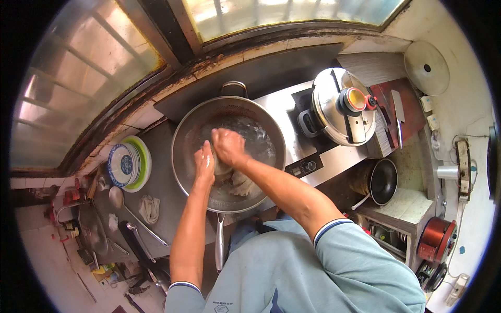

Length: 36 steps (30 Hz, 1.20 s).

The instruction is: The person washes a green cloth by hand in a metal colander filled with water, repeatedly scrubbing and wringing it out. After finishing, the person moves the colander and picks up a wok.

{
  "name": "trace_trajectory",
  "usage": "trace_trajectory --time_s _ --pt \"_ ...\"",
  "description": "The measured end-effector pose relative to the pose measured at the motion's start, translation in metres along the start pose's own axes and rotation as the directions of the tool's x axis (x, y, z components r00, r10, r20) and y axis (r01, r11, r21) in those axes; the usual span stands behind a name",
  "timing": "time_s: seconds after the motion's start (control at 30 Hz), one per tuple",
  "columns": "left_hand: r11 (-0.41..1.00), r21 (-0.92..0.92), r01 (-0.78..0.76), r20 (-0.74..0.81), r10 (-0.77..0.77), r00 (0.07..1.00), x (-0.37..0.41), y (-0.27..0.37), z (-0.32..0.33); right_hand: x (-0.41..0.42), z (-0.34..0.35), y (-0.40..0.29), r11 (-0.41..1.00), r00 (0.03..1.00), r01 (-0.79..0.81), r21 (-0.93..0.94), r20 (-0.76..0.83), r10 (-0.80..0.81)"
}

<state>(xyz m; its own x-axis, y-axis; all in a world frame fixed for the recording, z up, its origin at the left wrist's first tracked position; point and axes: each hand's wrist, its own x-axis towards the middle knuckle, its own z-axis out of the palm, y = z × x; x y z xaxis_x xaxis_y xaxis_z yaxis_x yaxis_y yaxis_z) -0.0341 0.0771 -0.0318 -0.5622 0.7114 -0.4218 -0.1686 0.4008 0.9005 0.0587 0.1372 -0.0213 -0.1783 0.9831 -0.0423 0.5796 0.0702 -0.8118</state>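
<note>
My left hand (204, 161) and my right hand (230, 146) are close together inside a large, deep wok (179, 172) with water (254, 133) in it. The right hand is curled and blurred. Between and just below the hands is a pale, wet thing (222, 166), partly covered by them; whether either hand grips it is hidden. A crumpled pale cloth (243, 184) lies in the water near my right wrist. The wok's long metal handle (220, 242) points towards me, and a loop handle (234, 84) stands at its far side.
Right of the wok, a pressure cooker (340, 113) sits on the steel cooktop (280, 101); beyond is a cleaver (398, 109) on a red board (415, 117). On the left are stacked plates (121, 164), a ladle (116, 197) and a folded cloth (149, 209). A frying pan (383, 182) stands lower right.
</note>
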Motion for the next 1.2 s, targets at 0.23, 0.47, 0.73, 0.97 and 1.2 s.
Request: trace_trajectory --time_s 0.23,0.47,0.73,0.97,1.2 --pt "0.954 0.171 -0.246 -0.051 0.258 0.965 0.015 0.019 -0.037 0.005 -0.048 0.044 0.967 0.974 0.161 -0.2 -0.123 -0.188" --pt "0.95 -0.178 0.256 0.336 -0.186 0.923 -0.002 0.001 -0.016 0.016 -0.012 0.053 0.976 0.957 -0.037 0.213 0.289 -0.027" --pt "0.849 -0.493 0.191 0.295 -0.043 0.955 0.008 -0.003 -0.018 -0.06 -0.042 -0.047 0.95 0.882 0.165 0.265 0.391 -0.263" --pt "0.913 -0.407 0.034 0.108 0.011 0.994 0.0 -0.002 0.021 -0.008 -0.011 -0.016 0.992 0.995 -0.104 0.066 0.008 0.104" --pt "0.964 -0.248 -0.097 0.378 0.189 0.906 0.049 -0.069 -0.041 -0.059 -0.014 -0.034 0.994 0.981 0.045 0.1 0.182 -0.063"
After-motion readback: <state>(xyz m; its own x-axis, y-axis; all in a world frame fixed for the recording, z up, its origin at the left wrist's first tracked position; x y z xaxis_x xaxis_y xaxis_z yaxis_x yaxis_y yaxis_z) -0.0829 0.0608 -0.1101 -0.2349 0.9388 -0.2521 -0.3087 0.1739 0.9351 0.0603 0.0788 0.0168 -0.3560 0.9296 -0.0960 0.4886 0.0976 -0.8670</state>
